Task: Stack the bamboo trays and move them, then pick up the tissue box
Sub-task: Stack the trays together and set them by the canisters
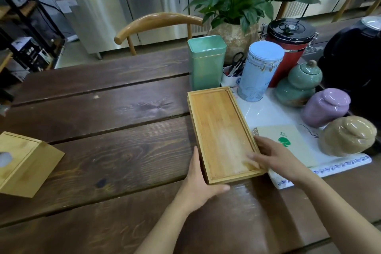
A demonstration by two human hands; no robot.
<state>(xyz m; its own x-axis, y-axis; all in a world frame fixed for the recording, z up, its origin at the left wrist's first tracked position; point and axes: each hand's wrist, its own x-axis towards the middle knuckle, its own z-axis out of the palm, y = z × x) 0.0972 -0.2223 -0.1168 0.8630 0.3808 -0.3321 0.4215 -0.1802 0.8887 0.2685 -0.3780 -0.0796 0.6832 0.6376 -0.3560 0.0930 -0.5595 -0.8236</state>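
Observation:
The bamboo trays (pixel 218 126) lie stacked on the dark wooden table (pixel 103 109), right of centre, long side running away from me. My left hand (pixel 198 183) grips the stack's near left corner, thumb under the front edge. My right hand (pixel 274 156) holds the near right edge, with fingers reaching into the top tray. A bamboo tissue box (pixel 24 163) sits at the table's left edge, white tissue showing at its top.
Behind the trays stands a green tin (pixel 206 62). On a white mat (pixel 268 113) to the right are a blue canister (pixel 259 72), a red canister (pixel 288 47), ceramic jars (pixel 325 107), a booklet (pixel 288 140) and a potted plant (pixel 243 6). A wooden chair (pixel 156 22) stands across the table.

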